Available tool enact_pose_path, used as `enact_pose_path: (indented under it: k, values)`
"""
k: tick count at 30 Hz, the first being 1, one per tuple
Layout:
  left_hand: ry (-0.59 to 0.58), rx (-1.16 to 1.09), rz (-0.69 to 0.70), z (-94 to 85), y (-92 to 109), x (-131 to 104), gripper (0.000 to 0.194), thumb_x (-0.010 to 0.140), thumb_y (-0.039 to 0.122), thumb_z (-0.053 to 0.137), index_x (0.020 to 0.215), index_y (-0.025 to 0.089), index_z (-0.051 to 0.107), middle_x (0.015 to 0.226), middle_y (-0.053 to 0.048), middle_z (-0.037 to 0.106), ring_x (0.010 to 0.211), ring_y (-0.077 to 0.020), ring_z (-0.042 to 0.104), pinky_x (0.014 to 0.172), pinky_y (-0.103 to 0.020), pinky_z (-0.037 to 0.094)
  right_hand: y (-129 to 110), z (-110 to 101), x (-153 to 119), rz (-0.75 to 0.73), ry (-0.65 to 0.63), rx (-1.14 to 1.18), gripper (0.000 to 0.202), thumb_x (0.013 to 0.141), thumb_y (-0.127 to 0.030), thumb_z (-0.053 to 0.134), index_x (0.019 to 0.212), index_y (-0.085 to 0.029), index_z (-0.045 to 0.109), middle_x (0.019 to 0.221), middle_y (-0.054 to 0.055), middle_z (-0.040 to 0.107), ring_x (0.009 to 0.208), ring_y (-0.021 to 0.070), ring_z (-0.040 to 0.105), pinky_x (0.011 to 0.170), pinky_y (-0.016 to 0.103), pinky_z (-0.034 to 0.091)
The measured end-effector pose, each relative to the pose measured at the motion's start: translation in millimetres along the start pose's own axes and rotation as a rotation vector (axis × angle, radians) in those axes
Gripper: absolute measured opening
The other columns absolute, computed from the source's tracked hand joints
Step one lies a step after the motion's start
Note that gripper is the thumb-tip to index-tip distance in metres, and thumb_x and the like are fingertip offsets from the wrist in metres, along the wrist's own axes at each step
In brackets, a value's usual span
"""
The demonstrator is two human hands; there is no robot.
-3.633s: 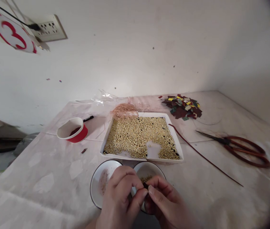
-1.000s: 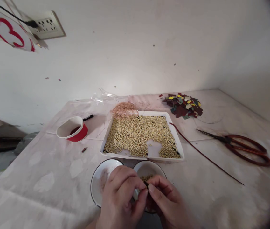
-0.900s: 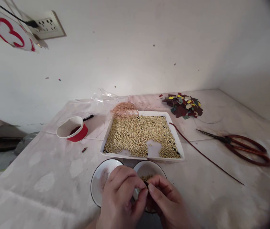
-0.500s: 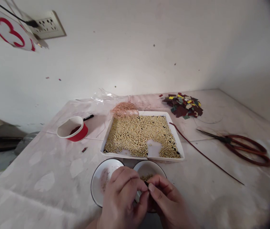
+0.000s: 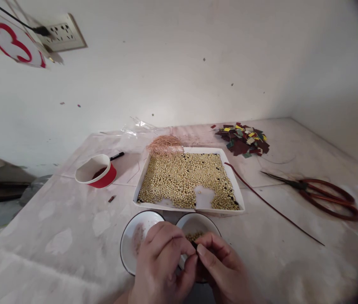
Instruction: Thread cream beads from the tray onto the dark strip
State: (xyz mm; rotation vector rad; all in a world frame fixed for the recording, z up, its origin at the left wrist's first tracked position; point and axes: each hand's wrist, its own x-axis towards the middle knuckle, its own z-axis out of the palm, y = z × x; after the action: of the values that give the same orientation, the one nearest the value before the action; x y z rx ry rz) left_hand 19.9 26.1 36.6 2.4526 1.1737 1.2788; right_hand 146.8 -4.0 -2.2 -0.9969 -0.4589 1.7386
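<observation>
My left hand (image 5: 165,258) and my right hand (image 5: 224,264) meet fingertip to fingertip over two white bowls with dark rims. Between the pinched fingertips a small dark piece (image 5: 194,244) shows; most of it is covered and its kind cannot be made out. Under my right hand the right bowl (image 5: 212,223) holds some small tan beads. Behind my left hand, the left bowl (image 5: 127,249) has pinkish residue on its bottom. Just beyond the bowls lies a shallow white tray (image 5: 204,196) spread with pale round beads and a few black bits.
To the right are scissors (image 5: 327,198) and a thin dark-red strip (image 5: 273,207). Coloured scraps (image 5: 243,141) are heaped at the back. Pinkish thread (image 5: 164,145) lies on the tray's far edge. A red-and-white cup (image 5: 103,179) and a black marker (image 5: 117,156) sit left.
Both hands stay nearly in place, pinching at the same spot over the bowls. Nothing else has visibly moved.
</observation>
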Motion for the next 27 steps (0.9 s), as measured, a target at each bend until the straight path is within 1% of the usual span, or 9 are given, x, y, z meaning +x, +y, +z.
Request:
enact_pose_path:
  k: [2,4,9,14,20,22,25,27]
  values:
    - [0.009,0.018,-0.038,-0.3,0.3,-0.5,0.014,0.069,0.004,0.058,0.066,0.017,0.059,0.067,-0.005,0.062,0.065,-0.0168,0.057,0.059,-0.031,0.047,0.1,0.3,0.0,-0.006,-0.006,0.005,0.036,0.067,-0.048,0.076,0.064,-0.017,0.057,0.049,-0.006,0.049,0.047,0.0072,0.040,0.050,0.022,0.030]
    - [0.006,0.020,-0.045,-0.8,0.8,-0.1,0.014,0.070,0.004,0.057,0.066,0.018,0.059,0.067,-0.005,0.062,0.065,-0.0169,0.057,0.059,-0.031,0.047,0.7,-0.1,0.3,-0.012,-0.006,-0.006,0.036,0.067,-0.048,0.076,0.064,-0.017,0.057,0.049,-0.005,0.050,0.047,0.0075,0.041,0.050,0.022,0.030]
    - [-0.008,-0.002,0.031,-0.9,1.7,2.1,0.016,0.070,0.004,0.056,0.065,0.019,0.057,0.063,-0.002,0.061,0.061,-0.0141,0.055,0.057,-0.028,0.046,2.4,-2.2,0.9,-0.007,0.004,-0.011,0.035,0.066,-0.048,0.077,0.066,-0.018,0.058,0.051,-0.006,0.050,0.049,0.0077,0.041,0.051,0.022,0.031]
    - [0.010,0.004,-0.034,-0.7,0.3,0.5,0.013,0.070,0.004,0.058,0.067,0.017,0.060,0.067,-0.005,0.062,0.065,-0.0161,0.056,0.058,-0.029,0.047,2.7,-1.6,1.0,-0.022,-0.028,0.003,0.036,0.068,-0.048,0.075,0.065,-0.017,0.057,0.049,-0.006,0.049,0.047,0.0068,0.039,0.050,0.022,0.028]
    - [0.001,-0.014,0.028,0.0,1.2,1.1,0.015,0.068,0.003,0.057,0.064,0.017,0.057,0.063,-0.003,0.061,0.062,-0.0144,0.056,0.057,-0.027,0.046,0.7,-0.3,0.5,0.001,0.005,-0.004,0.036,0.065,-0.047,0.077,0.066,-0.018,0.057,0.051,-0.006,0.048,0.048,0.0077,0.040,0.050,0.022,0.031]
    - [0.005,-0.003,0.018,-0.4,1.3,0.6,0.015,0.069,0.003,0.057,0.065,0.018,0.057,0.064,-0.003,0.061,0.062,-0.0148,0.056,0.058,-0.028,0.047,-0.1,0.4,0.3,0.003,0.008,0.002,0.036,0.065,-0.047,0.077,0.065,-0.018,0.057,0.050,-0.006,0.048,0.048,0.0078,0.040,0.050,0.022,0.031]
    - [0.009,0.009,-0.034,-1.1,1.2,-0.1,0.015,0.071,0.004,0.056,0.067,0.018,0.058,0.067,-0.004,0.062,0.065,-0.0161,0.057,0.058,-0.029,0.048,-0.3,1.1,0.3,-0.005,0.000,0.010,0.037,0.066,-0.048,0.077,0.064,-0.018,0.056,0.047,-0.006,0.048,0.046,0.0073,0.039,0.049,0.022,0.029]
    - [0.007,0.002,-0.031,-1.2,1.6,0.5,0.015,0.070,0.004,0.057,0.067,0.018,0.059,0.066,-0.004,0.062,0.064,-0.0159,0.057,0.058,-0.029,0.047,0.0,0.9,0.2,-0.010,0.004,0.006,0.037,0.066,-0.049,0.076,0.064,-0.017,0.056,0.048,-0.006,0.049,0.046,0.0071,0.039,0.050,0.022,0.029]
